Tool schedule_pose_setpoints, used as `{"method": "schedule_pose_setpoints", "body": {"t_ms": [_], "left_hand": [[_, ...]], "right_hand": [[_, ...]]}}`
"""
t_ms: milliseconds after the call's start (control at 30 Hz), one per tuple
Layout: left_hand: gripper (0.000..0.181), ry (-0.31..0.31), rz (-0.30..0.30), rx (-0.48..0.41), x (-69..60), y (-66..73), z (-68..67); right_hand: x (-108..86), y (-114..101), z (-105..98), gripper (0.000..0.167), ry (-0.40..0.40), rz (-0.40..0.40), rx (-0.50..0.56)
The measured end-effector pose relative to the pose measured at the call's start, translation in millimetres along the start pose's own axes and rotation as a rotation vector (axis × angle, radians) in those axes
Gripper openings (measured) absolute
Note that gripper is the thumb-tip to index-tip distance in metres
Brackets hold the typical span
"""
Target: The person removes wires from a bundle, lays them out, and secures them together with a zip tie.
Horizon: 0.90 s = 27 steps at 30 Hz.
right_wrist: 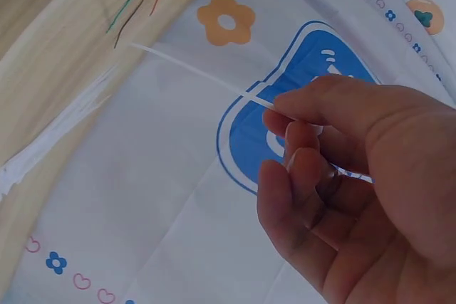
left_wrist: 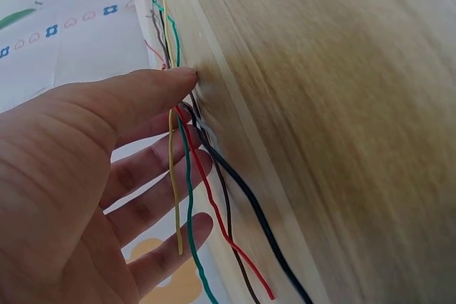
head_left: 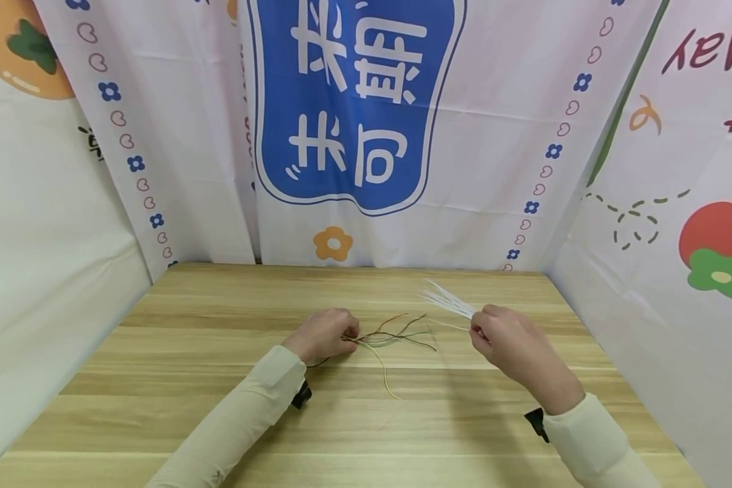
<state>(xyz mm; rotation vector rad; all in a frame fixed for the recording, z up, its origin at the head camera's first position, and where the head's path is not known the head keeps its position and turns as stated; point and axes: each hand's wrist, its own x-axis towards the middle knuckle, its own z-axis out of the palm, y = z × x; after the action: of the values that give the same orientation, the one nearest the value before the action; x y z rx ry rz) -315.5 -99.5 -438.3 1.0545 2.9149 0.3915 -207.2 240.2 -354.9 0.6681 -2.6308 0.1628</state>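
Head view cut off the left sleeve [head_left: 234, 417] and the right sleeve [head_left: 592, 440] at its lower edge, and the left hand [head_left: 326, 333] hid the gripped stretch of the wire bundle [head_left: 378, 336]. In the left wrist view, the thumb covered most of the forefinger, and the wires ran out of the picture at top and bottom. Dim and slightly soft as the right wrist view was, the pinched end of the white strip [right_wrist: 206, 77] was lost between thumb and fingers, and the pile of white strips [right_wrist: 60, 126] beyond the bundle was probably several strips overlapping.

The far edge of the wooden table [head_left: 415, 440] ran beyond the bundle, with a printed cloth [head_left: 189, 203] hanging behind it. A wide stretch of wood spread on the bundle's near side, between the forearms, and a narrower one separated its loose ends from the right hand [head_left: 515, 342].

The left thumb and forefinger pinched the bundle just above the table, the other fingers lying loosely spread behind it. Below that pinch hung a yellow wire [left_wrist: 174, 183], a green wire [left_wrist: 189, 204], a red wire [left_wrist: 214, 199] and a thicker black cable [left_wrist: 252, 197]. To the right of the bundle, the right thumb and fingertips pinched the white strip, its free end pointing toward the wires' loose ends.
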Motion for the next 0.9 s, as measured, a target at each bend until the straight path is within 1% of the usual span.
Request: {"method": "schedule_pose_setpoints", "body": {"t_ms": [133,267,367,467,600,800,900], "left_hand": [[0.011,0.001,-0.001,0.004,0.2,1.1,-1.7],[0.011,-0.002,-0.003,0.005,0.0,1.5,-3.0],[0.01,-0.002,0.0,0.009,0.0,2.1,-3.8],[0.01,-0.004,0.009,0.016,0.6,2.4,-3.3],[0.009,-0.007,0.018,0.018,1.0,2.6,-1.9],[0.007,-0.006,0.01,0.015,2.1,3.5,-0.7],[0.006,-0.009,0.006,0.009,3.1,4.4,0.5]], "right_hand": [[0.6,-7,-5,0.022,0.019,-0.041,-0.033],[0.7,-17,-9,0.02,0.066,-0.132,-0.087],[0.5,-24,-10,0.021,0.102,-0.181,-0.117],[-0.2,-32,-11,0.023,0.126,-0.204,-0.133],[-0.4,-42,-15,0.024,0.137,-0.226,-0.15],[-0.1,-60,-22,0.023,0.149,-0.257,-0.158],[-1.0,-68,-24,0.024,0.164,-0.291,-0.149]]}}
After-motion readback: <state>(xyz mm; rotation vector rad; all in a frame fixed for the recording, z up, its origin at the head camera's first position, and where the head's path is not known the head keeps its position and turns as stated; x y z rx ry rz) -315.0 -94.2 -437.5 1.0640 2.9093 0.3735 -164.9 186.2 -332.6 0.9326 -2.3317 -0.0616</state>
